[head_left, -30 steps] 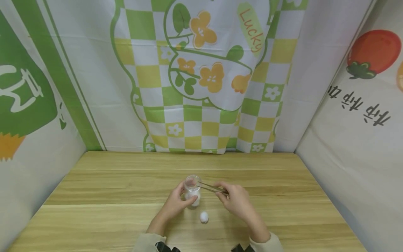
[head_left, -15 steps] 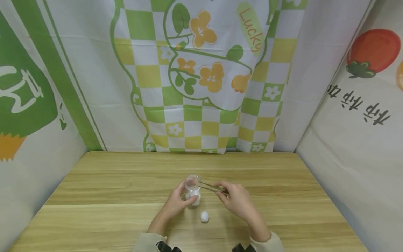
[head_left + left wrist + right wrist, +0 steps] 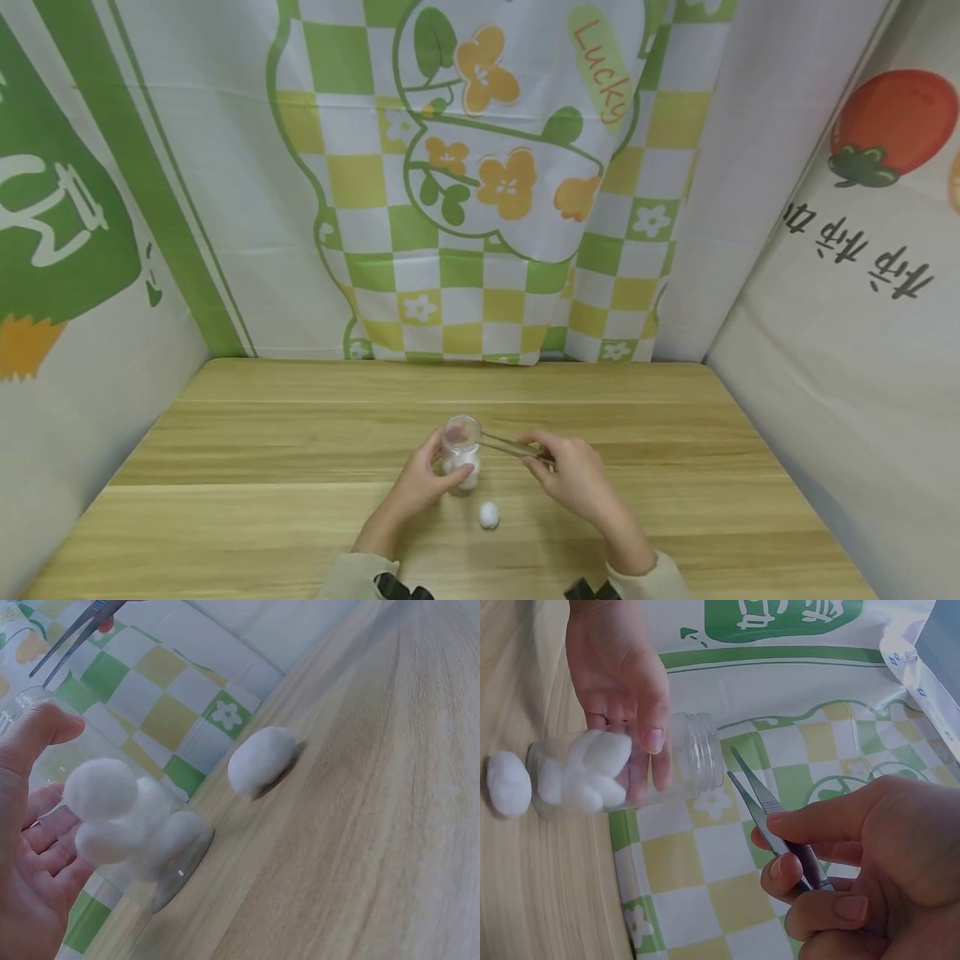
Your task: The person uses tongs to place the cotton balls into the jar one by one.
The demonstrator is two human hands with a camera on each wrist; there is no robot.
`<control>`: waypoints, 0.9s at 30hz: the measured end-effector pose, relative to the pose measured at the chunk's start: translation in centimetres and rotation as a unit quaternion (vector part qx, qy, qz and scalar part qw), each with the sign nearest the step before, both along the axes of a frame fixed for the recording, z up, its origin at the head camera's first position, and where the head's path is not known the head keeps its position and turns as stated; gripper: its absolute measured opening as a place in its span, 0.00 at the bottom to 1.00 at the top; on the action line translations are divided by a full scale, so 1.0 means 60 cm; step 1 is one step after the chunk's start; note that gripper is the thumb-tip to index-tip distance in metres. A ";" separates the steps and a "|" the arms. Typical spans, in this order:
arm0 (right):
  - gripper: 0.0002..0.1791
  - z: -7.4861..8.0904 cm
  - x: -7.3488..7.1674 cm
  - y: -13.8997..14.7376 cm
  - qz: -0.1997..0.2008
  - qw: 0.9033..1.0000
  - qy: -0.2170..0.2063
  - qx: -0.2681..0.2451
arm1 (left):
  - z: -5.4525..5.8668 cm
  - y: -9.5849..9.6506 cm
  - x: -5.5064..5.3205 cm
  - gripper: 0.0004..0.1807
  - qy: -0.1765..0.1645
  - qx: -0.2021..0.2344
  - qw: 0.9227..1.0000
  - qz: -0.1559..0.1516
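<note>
In my left hand [image 3: 422, 485] I grip a clear, lidless jar [image 3: 462, 433] that stands on the table, thumb on one side and fingers behind. Several white cotton balls [image 3: 142, 817] lie in its lower part. Tweezers [image 3: 759, 796] are held in my right hand [image 3: 870, 862], pinched between thumb and fingers. Their two tips stand a little apart with nothing between them, just outside the jar's mouth. One loose cotton ball [image 3: 489, 515] lies on the table in front of the jar, apart from both hands.
The wooden table [image 3: 300, 450] reaches back to a hanging cloth with green and yellow checks [image 3: 480, 275]. Pale printed cloths hang at the left and right sides. Dark objects show at both sleeves.
My right hand and the tweezers have shifted slightly right, so the tips have moved away from over the jar's mouth. The left hand and jar stay nearly where they were.
</note>
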State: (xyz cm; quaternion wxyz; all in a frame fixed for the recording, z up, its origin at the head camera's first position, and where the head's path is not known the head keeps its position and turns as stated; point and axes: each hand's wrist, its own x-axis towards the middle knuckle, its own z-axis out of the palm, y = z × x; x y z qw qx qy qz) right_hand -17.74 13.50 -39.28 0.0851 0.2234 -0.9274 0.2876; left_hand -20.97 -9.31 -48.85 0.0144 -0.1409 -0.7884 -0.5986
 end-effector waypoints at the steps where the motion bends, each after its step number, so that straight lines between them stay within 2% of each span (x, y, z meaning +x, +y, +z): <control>1: 0.11 -0.001 0.000 0.001 0.004 1.000 0.001 0.000 | 0.001 0.000 0.000 0.30 -0.001 0.000 1.000 -0.001; 8: 0.11 -0.006 0.002 0.012 0.028 1.000 0.008 -0.009 | 0.005 -0.001 0.000 0.30 -0.005 0.002 1.000 -0.001; 13: 0.12 -0.013 0.006 0.018 0.032 0.999 -0.013 0.001 | 0.004 -0.001 0.000 0.29 0.007 -0.003 1.000 -0.001; 18: 0.14 -0.022 0.010 0.021 0.034 0.999 -0.024 0.015 | 0.002 -0.002 0.002 0.31 -0.005 0.003 1.000 -0.004; 21: 0.14 -0.028 0.012 0.021 0.032 0.999 -0.021 0.022 | 0.002 -0.002 0.004 0.32 -0.016 0.005 1.000 -0.002; 27: 0.11 -0.040 0.015 0.024 0.038 0.999 -0.004 0.037 | 0.003 -0.002 0.005 0.32 -0.017 0.009 1.000 -0.001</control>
